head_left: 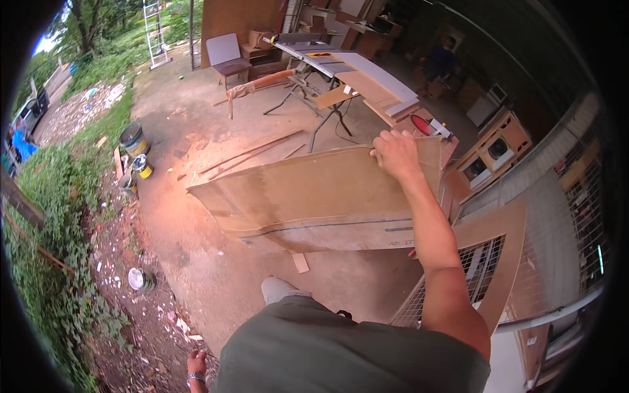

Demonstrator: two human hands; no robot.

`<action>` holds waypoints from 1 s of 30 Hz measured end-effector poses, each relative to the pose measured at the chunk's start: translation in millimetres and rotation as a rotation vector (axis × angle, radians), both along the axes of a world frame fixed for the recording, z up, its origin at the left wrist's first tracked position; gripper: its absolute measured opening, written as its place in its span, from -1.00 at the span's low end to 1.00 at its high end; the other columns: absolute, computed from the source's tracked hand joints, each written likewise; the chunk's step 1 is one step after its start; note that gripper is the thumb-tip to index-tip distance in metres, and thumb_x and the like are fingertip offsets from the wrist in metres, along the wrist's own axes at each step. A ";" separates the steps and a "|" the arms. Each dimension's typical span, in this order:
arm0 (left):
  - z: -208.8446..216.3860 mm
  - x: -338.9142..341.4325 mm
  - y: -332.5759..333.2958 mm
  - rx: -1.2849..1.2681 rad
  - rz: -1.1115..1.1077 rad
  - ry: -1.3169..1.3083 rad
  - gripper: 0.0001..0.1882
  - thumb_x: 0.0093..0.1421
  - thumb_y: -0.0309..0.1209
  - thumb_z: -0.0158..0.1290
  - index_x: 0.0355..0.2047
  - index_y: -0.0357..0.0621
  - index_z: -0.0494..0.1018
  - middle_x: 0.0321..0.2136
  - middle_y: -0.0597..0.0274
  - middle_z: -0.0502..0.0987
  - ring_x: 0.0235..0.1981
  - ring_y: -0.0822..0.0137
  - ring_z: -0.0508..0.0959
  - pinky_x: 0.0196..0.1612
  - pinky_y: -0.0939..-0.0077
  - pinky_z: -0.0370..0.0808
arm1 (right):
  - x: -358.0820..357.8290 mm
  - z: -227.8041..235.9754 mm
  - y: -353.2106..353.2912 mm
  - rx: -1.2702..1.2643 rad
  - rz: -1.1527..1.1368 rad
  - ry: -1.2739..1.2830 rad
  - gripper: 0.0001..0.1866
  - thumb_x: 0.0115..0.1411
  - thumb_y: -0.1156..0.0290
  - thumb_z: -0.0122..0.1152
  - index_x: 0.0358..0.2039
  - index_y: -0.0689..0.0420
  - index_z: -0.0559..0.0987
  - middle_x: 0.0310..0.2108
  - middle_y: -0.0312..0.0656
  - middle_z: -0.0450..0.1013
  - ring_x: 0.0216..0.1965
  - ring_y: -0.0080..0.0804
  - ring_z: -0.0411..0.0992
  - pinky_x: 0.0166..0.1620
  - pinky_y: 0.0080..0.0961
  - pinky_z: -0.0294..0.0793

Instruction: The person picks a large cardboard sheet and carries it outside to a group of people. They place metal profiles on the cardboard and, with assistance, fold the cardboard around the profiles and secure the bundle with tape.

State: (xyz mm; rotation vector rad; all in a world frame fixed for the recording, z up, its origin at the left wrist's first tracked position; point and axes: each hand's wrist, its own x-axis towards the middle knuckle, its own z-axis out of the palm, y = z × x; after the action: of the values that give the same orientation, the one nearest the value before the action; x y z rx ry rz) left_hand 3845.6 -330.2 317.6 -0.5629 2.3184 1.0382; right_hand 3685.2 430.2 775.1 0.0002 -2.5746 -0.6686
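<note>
right hand [395,154]: my fingers curled tight over the top edge of the plywood sheet [314,196]; sheet hangs below my grip
left hand [196,367]: down low, holding nothing
beyond my grip: table saw [341,65]

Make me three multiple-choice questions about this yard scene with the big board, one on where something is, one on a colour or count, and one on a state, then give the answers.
1. Where does the right hand grip the large brown board?
A. its top edge near the right end
B. its bottom edge
C. its left tip

2. What colour is the chair standing at the far side of the yard?
A. bright green
B. pale grey back with a dark seat
C. yellow

3. How is the board held?
A. lying flat on the ground
B. standing on edge, raised above the concrete floor
C. rolled into a tube

Answers: 1 A, the fingers curl over the upper edge at the right. 2 B, the back is light grey and the seat dark. 3 B, its broad face is upright, with ground visible below it.
</note>
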 end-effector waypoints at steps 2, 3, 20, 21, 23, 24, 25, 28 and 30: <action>-3.2 -88.2 -24.5 0.124 0.047 0.112 -0.33 0.27 -0.09 0.22 0.12 -0.51 0.46 0.04 -0.24 0.59 0.06 0.03 0.61 0.15 0.22 0.50 | -9.7 -6.2 -14.8 -0.047 -0.032 0.040 -0.79 0.06 0.19 0.41 -0.52 -0.01 0.59 -0.46 -0.30 0.47 -0.29 -0.29 0.51 -0.18 -0.23 0.38; -2.9 -132.3 -33.9 0.172 0.081 0.173 -0.33 0.27 -0.09 0.22 0.11 -0.52 0.46 0.03 -0.25 0.60 0.05 0.04 0.61 0.14 0.22 0.51 | -20.9 -8.6 -23.2 -0.080 -0.057 0.044 -0.79 0.05 0.19 0.42 -0.53 -0.01 0.58 -0.47 -0.30 0.46 -0.30 -0.30 0.50 -0.19 -0.23 0.37; -6.5 -482.7 19.5 -0.107 0.139 -0.362 -0.22 0.24 0.15 0.16 0.22 -0.27 0.47 0.18 -0.15 0.53 0.23 -0.04 0.51 0.30 0.18 0.38 | -438.0 1.3 -99.6 -0.555 -0.046 0.065 -0.75 -0.07 0.42 0.42 -0.56 0.20 0.46 -0.52 -0.11 0.36 -0.40 -0.03 0.38 -0.29 -0.16 0.27; -17.4 -490.8 14.7 -0.074 0.226 -0.384 -0.21 0.24 0.16 0.16 0.21 -0.28 0.48 0.17 -0.14 0.54 0.21 -0.04 0.53 0.29 0.18 0.39 | -467.6 -0.3 -99.5 -0.568 -0.052 0.076 -0.75 -0.07 0.43 0.42 -0.56 0.21 0.46 -0.53 -0.10 0.35 -0.41 -0.01 0.37 -0.30 -0.16 0.27; -46.1 -503.5 7.8 -0.095 0.231 -0.477 -0.20 0.22 0.17 0.16 0.20 -0.30 0.48 0.15 -0.12 0.56 0.19 -0.03 0.54 0.28 0.19 0.40 | -521.6 -6.0 -102.5 -0.688 0.016 0.070 -0.75 -0.06 0.47 0.39 -0.54 0.25 0.44 -0.54 -0.05 0.32 -0.46 0.01 0.31 -0.35 -0.14 0.23; -60.9 -513.2 1.1 -0.106 0.246 -0.520 -0.19 0.22 0.18 0.17 0.19 -0.30 0.49 0.14 -0.12 0.57 0.19 -0.02 0.55 0.28 0.20 0.40 | -547.8 -11.1 -105.1 -0.726 0.063 0.086 -0.75 -0.05 0.49 0.37 -0.54 0.27 0.42 -0.55 -0.05 0.29 -0.48 -0.03 0.27 -0.37 -0.17 0.21; -75.1 -529.1 -10.1 -0.106 0.196 -0.578 -0.17 0.21 0.20 0.16 0.20 -0.31 0.48 0.17 -0.12 0.54 0.21 -0.01 0.53 0.29 0.20 0.39 | -575.0 -16.1 -108.6 -0.753 0.108 0.101 -0.75 -0.04 0.52 0.35 -0.54 0.29 0.40 -0.56 -0.04 0.26 -0.51 -0.07 0.24 -0.40 -0.19 0.19; -118.7 -599.5 -31.4 -0.150 0.134 -0.639 -0.14 0.23 0.23 0.12 0.24 -0.30 0.45 0.28 -0.10 0.44 0.30 -0.01 0.44 0.33 0.18 0.36 | -657.4 -39.7 -125.6 -0.894 0.102 0.074 -0.71 0.00 0.52 0.34 -0.54 0.32 0.35 -0.58 -0.07 0.20 -0.52 -0.18 0.19 -0.41 -0.26 0.17; -129.4 -670.7 -52.2 -0.032 0.156 -0.699 -0.14 0.24 0.24 0.10 0.25 -0.29 0.43 0.31 -0.08 0.41 0.33 -0.02 0.41 0.35 0.17 0.34 | -709.6 -53.1 -142.6 -0.939 0.054 0.097 -0.70 0.03 0.52 0.34 -0.55 0.32 0.33 -0.58 -0.09 0.19 -0.51 -0.22 0.18 -0.41 -0.28 0.17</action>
State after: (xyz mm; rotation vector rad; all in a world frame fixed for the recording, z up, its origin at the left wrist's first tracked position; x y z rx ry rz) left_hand 3174.9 -382.5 188.2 -0.9539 1.6927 0.7122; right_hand 2975.6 287.6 722.0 -0.2567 -2.5328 0.5786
